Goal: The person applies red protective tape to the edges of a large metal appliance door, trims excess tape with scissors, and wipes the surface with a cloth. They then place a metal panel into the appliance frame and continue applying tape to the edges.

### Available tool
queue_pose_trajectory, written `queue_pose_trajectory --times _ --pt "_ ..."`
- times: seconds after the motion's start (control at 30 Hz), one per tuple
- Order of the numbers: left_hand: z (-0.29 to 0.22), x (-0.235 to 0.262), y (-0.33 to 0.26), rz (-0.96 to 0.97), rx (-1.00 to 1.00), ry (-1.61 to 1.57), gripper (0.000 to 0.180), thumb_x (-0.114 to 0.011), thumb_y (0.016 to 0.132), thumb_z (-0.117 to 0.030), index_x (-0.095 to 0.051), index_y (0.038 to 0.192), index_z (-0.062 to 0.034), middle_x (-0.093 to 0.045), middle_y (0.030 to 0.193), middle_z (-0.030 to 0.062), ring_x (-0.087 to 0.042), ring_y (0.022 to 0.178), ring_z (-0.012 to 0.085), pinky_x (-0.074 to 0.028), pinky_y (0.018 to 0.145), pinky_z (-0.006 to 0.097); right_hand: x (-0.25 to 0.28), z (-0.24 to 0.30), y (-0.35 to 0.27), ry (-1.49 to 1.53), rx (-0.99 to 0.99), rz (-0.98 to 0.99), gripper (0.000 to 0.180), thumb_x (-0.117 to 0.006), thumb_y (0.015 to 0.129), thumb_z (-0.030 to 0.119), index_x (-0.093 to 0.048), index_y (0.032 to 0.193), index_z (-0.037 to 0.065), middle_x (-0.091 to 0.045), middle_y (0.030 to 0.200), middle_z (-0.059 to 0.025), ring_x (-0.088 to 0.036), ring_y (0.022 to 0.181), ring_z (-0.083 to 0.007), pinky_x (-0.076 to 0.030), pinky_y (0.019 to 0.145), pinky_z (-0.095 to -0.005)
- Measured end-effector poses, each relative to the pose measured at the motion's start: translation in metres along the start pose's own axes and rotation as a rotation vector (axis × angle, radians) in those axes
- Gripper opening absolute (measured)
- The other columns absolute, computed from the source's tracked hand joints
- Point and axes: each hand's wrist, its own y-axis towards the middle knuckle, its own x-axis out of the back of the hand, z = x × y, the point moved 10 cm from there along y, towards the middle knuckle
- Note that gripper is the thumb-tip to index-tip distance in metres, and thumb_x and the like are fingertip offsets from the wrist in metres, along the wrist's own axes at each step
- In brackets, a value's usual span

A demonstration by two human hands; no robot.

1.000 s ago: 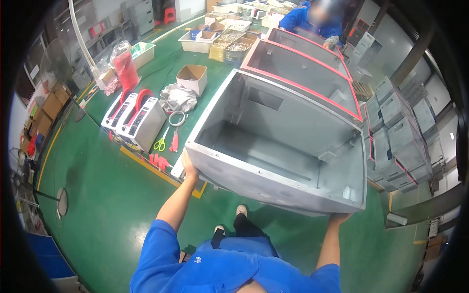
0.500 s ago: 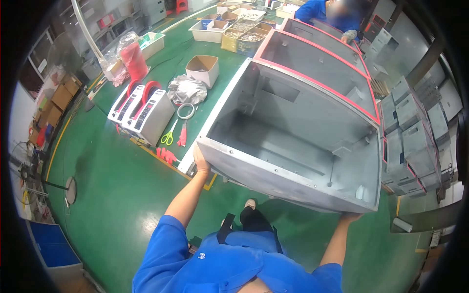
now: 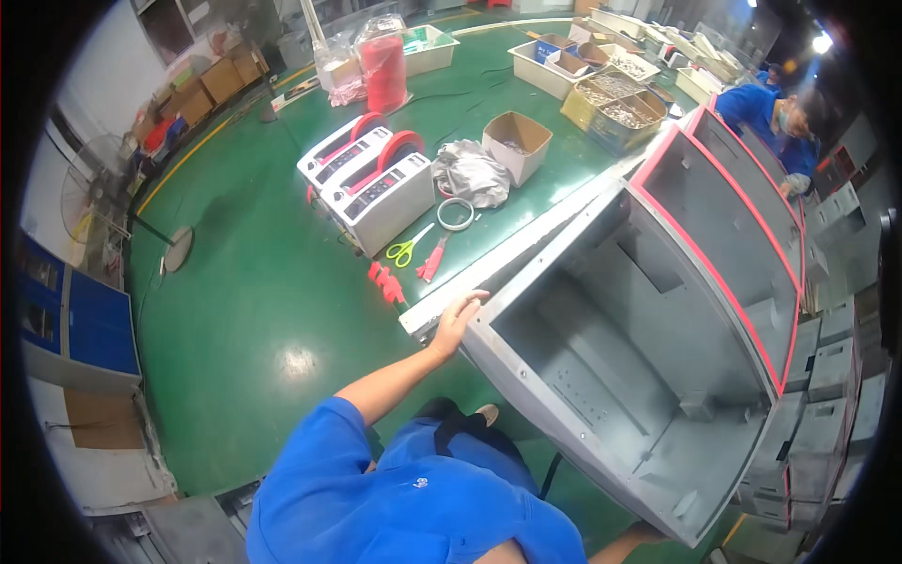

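A grey metal cabinet shell [image 3: 601, 414], its open face up, lies at an angle across the lower right. My left hand [image 3: 458, 321] is closed on its left corner, fingers over the edge beside the table's white rim. Under the near right corner, my right hand [image 3: 641, 536] holds the shell from below; its fingers are mostly hidden by the metal. The shell's bare rim shows several small holes. Directly behind it stands another shell with a red strip [image 3: 714, 268] along its rim.
On the green table are two tape dispensers [image 3: 381, 202], yellow-green scissors [image 3: 404, 249], a tape ring [image 3: 457, 214], a grey cloth [image 3: 473, 174] and a carton [image 3: 517, 148]. Parts bins [image 3: 620, 111] stand farther back. A co-worker [image 3: 775, 122] is at the far right, near stacked grey boxes [image 3: 827, 367].
My view has turned, so the table items sit farther right in the picture. The shell appears lower, farther right and more slanted. Both hands have stayed on it.
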Motion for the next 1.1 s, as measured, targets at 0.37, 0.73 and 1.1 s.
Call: queue_pose_trajectory --times 0.37,0.73,1.1 --pt "0.014 0.004 0.265 0.0 -0.277 1.277 0.075 -0.074 0.062 -0.03 -0.038 0.127 -0.0225 -0.036 0.128 0.0173 -0.031 0.118 0.0391 -0.028 0.09 0.059 0.003 0.037 -0.064 -0.414 0.406 -0.159 0.033 -0.044 0.087 0.028 -0.051 0.106 0.002 -0.053 0.095 -0.014 -0.052 0.082 -0.0231 -0.044 0.074 -0.0405" --pt "-0.043 0.022 0.34 0.084 -0.484 1.089 0.034 -0.056 0.066 -0.008 -0.058 0.099 -0.0187 -0.05 0.094 0.0157 -0.049 0.093 0.0343 -0.041 0.074 0.043 -0.08 0.188 -0.155 -0.6 1.036 -0.077 0.035 -0.039 0.09 0.031 -0.05 0.099 -0.001 -0.05 0.09 -0.013 -0.049 0.079 -0.0224 -0.042 0.07 -0.036" --pt "-0.314 -0.074 0.216 0.355 -0.709 0.128 0.045 -0.061 0.064 -0.001 -0.055 0.108 -0.0034 -0.057 0.104 0.0091 -0.054 0.097 0.0166 -0.042 0.083 0.027 -0.469 0.137 -0.303 0.017 -0.023 1.413 0.072 -0.059 0.081 0.035 -0.019 0.137 0.011 -0.011 0.14 -0.0172 -0.022 0.128 -0.0277 -0.039 0.09 -0.049"
